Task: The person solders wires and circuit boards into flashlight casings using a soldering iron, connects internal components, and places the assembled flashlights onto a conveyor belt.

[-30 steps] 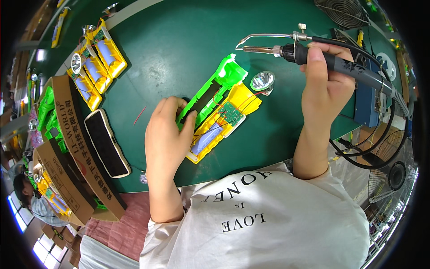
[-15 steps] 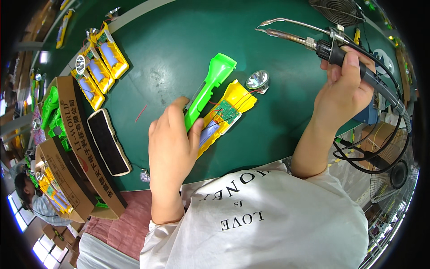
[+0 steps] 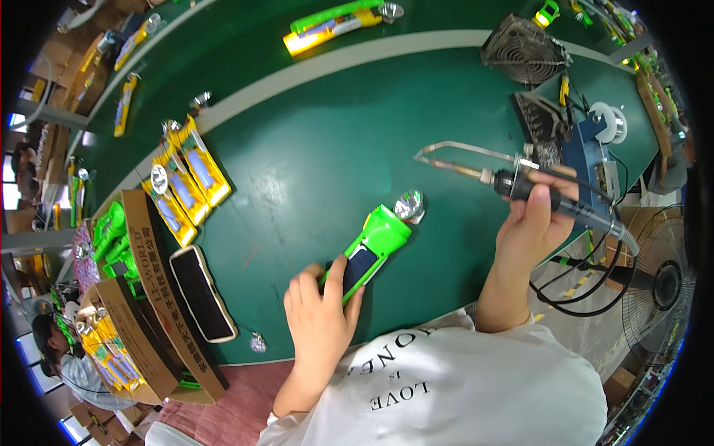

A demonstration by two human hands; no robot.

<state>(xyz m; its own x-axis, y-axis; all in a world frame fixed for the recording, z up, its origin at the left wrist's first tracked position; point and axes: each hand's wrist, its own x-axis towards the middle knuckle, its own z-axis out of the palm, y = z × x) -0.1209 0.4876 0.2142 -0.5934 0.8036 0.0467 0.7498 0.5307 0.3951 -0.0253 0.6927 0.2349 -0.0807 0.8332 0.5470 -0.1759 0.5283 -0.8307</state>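
Note:
A green flashlight casing half (image 3: 390, 229) with a dark panel (image 3: 361, 266) set in its handle lies tilted in the middle of the table. My left hand (image 3: 321, 312) grips its near end, thumb on one side and fingers on the other. From its wide end sticks out a shiny round reflector (image 3: 408, 207). The yellow casing half with the circuit board is hidden beneath the green one. Raised at the right, my right hand (image 3: 532, 227) holds a soldering iron (image 3: 507, 183) by its black handle. A thin bent metal tube runs alongside the iron, and its tip points left, above the reflector.
Several yellow casing halves with blue batteries (image 3: 199, 169) lie at left, near a phone (image 3: 202, 293) and a cardboard box (image 3: 152, 275) of green parts. At right stand a blue soldering station (image 3: 587, 152), a white spool (image 3: 611, 123) and a small fan (image 3: 523, 50).
My left hand has brought the green casing half down over the yellow one, covering its board and battery. The soldering iron is lower and further left in view. The whole view has shifted.

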